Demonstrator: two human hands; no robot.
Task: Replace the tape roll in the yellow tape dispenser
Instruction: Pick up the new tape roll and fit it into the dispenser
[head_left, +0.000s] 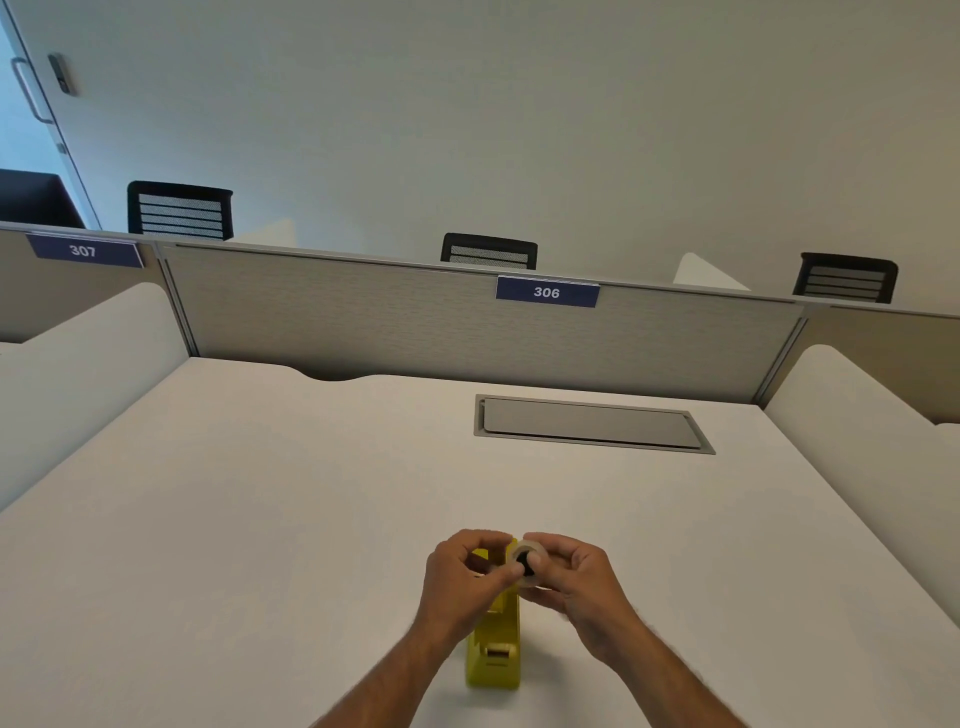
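Observation:
The yellow tape dispenser (496, 649) stands on the white desk (260, 519), its cutter end toward me. Both hands hover just above its far end. My right hand (576, 587) grips a clear tape roll (530, 558) with a black core (525, 564) in its hole. My left hand (462, 577) pinches that black core with thumb and fingertips. The dispenser's roll bay is mostly hidden behind my hands.
A grey metal cable hatch (592, 423) is set flush into the desk at the back right. A grey partition (415, 322) labelled 306 closes off the far edge. White side dividers (857, 415) flank the desk. Black chairs (179, 210) stand beyond.

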